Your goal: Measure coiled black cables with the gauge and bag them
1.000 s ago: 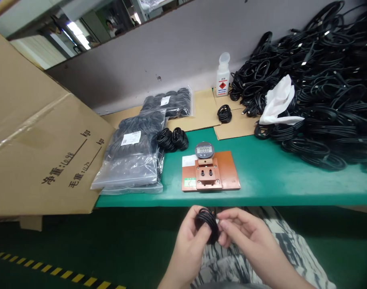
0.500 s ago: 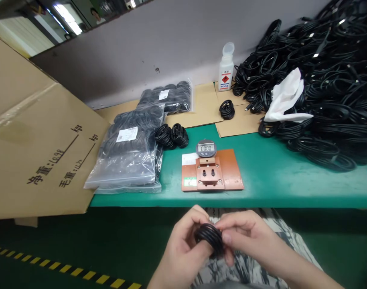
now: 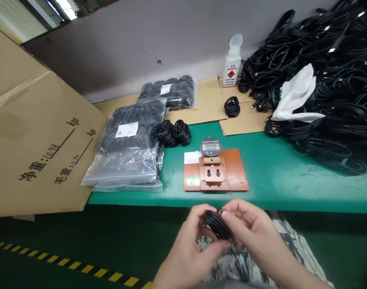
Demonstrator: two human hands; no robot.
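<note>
A coiled black cable (image 3: 217,224) is held over my lap, just in front of the table's edge. My left hand (image 3: 193,241) wraps its fingers and thumb around the coil. At the coil's right side, my right hand (image 3: 246,224) pinches a small metallic cable end (image 3: 223,210) between thumb and fingers. Beyond both hands, a digital dial gauge (image 3: 210,147) reading 0000 stands on a copper-coloured fixture (image 3: 213,174) with a flat base plate.
Bagged cable coils (image 3: 127,140) and two loose coils (image 3: 173,133) lie on the left, beside a cardboard box (image 3: 51,152). At the right is a large cable heap (image 3: 336,100) with a white cloth (image 3: 297,94). A white bottle (image 3: 232,66) and a single coil (image 3: 232,106) stand behind.
Both hands have risen slightly toward the table and right with the coil. The metallic end now shows between my right fingers. The camera view has shifted a little.
</note>
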